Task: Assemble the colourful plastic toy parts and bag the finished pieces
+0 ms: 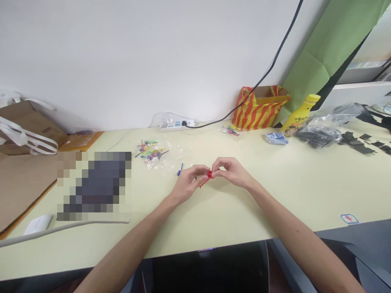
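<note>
Both hands meet above the middle of the table (pixel 241 211) around a small red plastic piece (pixel 209 175) with a thin stem pointing down to the left. My left hand (pixel 189 182) pinches it from the left side. From the right, the thumb and fingertips of my right hand (pixel 230 171) close on the same piece. What exactly the piece is, I cannot make out. A blue plastic part (pixel 179 171) lies just behind my left hand, partly hidden by it. Farther left, several colourful small plastic pieces (pixel 152 154) lie on and around clear plastic wrapping.
At the back stand a power strip (pixel 174 124) with a black cable, a striped bag (pixel 256 108) and a yellow bottle (pixel 301 116). A blue-white packet (pixel 276 138) and bagged black parts (pixel 319 134) lie right. Left are a blurred dark object (pixel 100 179) and a brown bag (pixel 30 126).
</note>
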`<state>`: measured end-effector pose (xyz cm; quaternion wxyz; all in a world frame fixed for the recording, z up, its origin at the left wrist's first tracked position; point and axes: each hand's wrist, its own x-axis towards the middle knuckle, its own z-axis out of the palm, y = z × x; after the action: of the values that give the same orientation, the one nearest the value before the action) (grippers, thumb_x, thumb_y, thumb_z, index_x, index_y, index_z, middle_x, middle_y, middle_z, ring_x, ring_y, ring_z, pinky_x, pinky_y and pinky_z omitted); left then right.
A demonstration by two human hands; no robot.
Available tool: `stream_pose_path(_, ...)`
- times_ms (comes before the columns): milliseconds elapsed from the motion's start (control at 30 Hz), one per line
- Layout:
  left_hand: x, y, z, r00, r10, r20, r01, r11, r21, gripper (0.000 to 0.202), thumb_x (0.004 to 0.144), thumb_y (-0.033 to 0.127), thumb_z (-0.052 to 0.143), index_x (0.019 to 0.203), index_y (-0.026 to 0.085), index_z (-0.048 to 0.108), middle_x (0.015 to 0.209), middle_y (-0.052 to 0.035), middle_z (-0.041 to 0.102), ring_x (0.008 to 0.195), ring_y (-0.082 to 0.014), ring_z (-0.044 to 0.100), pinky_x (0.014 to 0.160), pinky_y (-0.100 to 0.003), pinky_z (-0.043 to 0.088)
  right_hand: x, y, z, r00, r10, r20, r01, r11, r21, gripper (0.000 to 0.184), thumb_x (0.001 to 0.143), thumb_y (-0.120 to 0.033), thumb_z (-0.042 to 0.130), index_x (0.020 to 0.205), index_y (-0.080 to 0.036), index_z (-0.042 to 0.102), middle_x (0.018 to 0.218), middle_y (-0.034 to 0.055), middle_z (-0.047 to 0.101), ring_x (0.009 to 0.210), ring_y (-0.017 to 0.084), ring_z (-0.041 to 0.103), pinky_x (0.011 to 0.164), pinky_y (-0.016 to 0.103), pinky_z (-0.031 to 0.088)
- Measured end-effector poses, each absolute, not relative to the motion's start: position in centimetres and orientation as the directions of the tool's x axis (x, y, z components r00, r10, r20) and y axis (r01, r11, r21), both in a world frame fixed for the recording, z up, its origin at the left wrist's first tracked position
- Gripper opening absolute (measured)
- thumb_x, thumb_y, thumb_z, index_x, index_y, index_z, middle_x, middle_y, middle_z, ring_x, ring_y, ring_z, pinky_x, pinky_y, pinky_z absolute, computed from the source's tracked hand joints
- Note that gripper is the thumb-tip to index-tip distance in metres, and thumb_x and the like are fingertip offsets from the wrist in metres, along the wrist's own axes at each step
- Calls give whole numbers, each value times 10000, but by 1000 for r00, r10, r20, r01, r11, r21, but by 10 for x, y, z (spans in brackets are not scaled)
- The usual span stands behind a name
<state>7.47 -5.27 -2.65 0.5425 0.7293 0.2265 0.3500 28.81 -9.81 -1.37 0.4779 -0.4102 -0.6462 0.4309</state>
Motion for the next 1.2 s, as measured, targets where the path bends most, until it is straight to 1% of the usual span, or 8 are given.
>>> stream_pose_path(100, 75, -53, -25, 639, 732, 236, -74, -247, 966, 269, 891, 385, 731, 1049, 169, 699, 985, -90, 737, 847, -169, 698, 658, -244, 551, 286, -99, -13, -173, 941, 292, 91, 311, -946, 192, 801, -369, 801, 790, -203, 705, 783, 23, 716, 778, 181, 659, 803, 339, 509)
stream_pose_path(267, 74, -50, -27, 631, 743, 225, -81, -226, 971, 300, 878, 407, 741, 1062, 173, 701, 1015, -97, 729, 870, -174, 691, 642, -236, 546, 287, -99, -10, -125, 942, 312, 83, 323, -943, 205, 805, -385, 799, 784, -208, 700, 780, 26, 716, 761, 180, 657, 784, 340, 507)
stream_pose_path(500, 76, -54, -24, 648, 734, 202, -96, -185, 978, 339, 868, 443, 748, 1043, 155, 716, 1024, -119, 733, 914, -197, 695, 729, -278, 570, 287, -100, -10, -126, 948, 291, 154, 309, -939, 251, 812, -440, 774, 785, -208, 682, 780, 32, 715, 776, 189, 653, 795, 345, 508)
stream_pose_path(900, 76, -52, -31, 643, 741, 193, -71, -194, 978, 337, 867, 449, 745, 1025, 153, 713, 957, -95, 729, 807, -169, 675, 648, -259, 531, 281, -101, -15, -152, 919, 364, 365, 395, -843, 228, 909, -407, 663, 775, -222, 656, 780, 16, 688, 764, 180, 621, 802, 331, 483)
stream_pose_path(967, 78, -56, -27, 629, 745, 223, -54, -244, 968, 320, 896, 444, 714, 1038, 158, 702, 989, -101, 736, 839, -183, 688, 662, -271, 539, 283, -100, -12, -144, 914, 378, 359, 405, -841, 232, 903, -433, 674, 799, -226, 651, 806, 20, 690, 786, 188, 625, 816, 337, 487)
stream_pose_path(1033, 80, -60, -21, 602, 737, 306, -6, -379, 925, 273, 934, 410, 673, 1073, 177, 695, 1030, -99, 741, 891, -194, 696, 730, -304, 555, 290, -99, -8, -102, 904, 416, 363, 423, -830, 241, 890, -461, 692, 849, -228, 647, 871, 32, 697, 829, 198, 625, 831, 342, 487)
stream_pose_path(1100, 83, -64, -17, 569, 687, 452, 74, -590, 804, 211, 951, 356, 659, 1094, 206, 700, 1058, -83, 745, 970, -204, 687, 862, -359, 548, 304, -96, -5, -11, 882, 470, 452, 424, -785, 264, 906, -485, 666, 873, -224, 641, 920, 51, 697, 850, 207, 608, 839, 354, 471)
stream_pose_path(1200, 86, -62, -19, 588, 546, 597, 185, -809, 558, 161, 961, 302, 647, 1095, 236, 707, 1068, -64, 752, 1025, -212, 665, 982, -418, 495, 333, -94, -3, 76, 872, 484, 687, 306, -659, 346, 962, -504, 576, 773, -217, 615, 758, 47, 669, 721, 198, 559, 849, 391, 418)
